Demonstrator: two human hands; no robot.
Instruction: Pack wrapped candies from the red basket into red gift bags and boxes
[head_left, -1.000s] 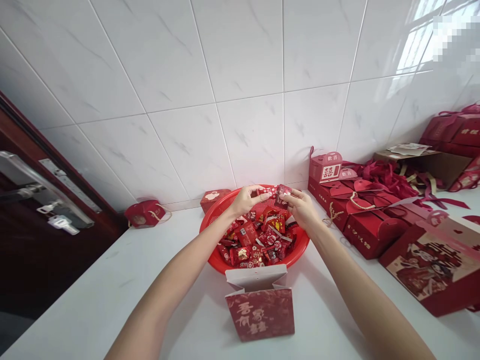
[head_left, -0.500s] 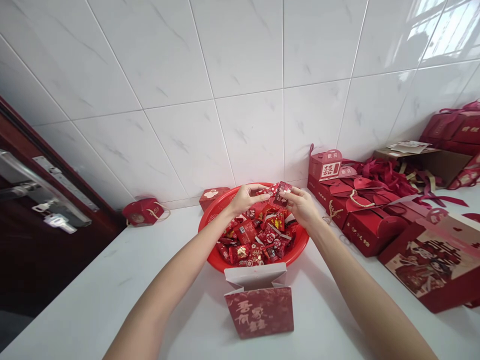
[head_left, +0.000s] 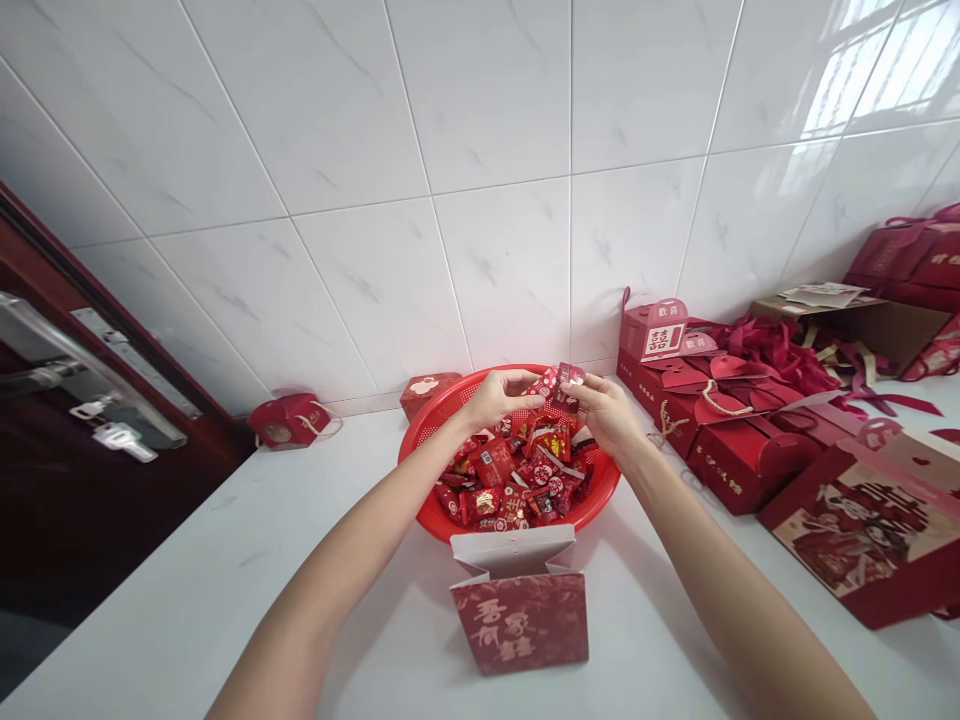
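Over the far side of a red plastic basket [head_left: 429,512], both of my hands are close together. My left hand [head_left: 496,397] is closed on a red patterned candy packet [head_left: 543,384]. My right hand [head_left: 606,410] pinches a darker red candy packet [head_left: 568,378], which touches or overlaps the first. Below them, many wrapped candies [head_left: 510,475] in red and gold fill the basket. In front of the basket stands a dark red paper gift box [head_left: 523,625] with pale characters, its top open towards the basket.
Red gift boxes [head_left: 739,465] crowd the right side, with a larger picture-printed box [head_left: 862,530] nearer me. Behind them, a cardboard box [head_left: 900,335] holds ribbons. A small red box [head_left: 289,422] with a cord sits by the tiled wall, near a door with keys [head_left: 124,440].
The two packets have shifted slightly in my fingers, and the left one is tilted more upright. The view has moved a little; the basket and open box stay in place.
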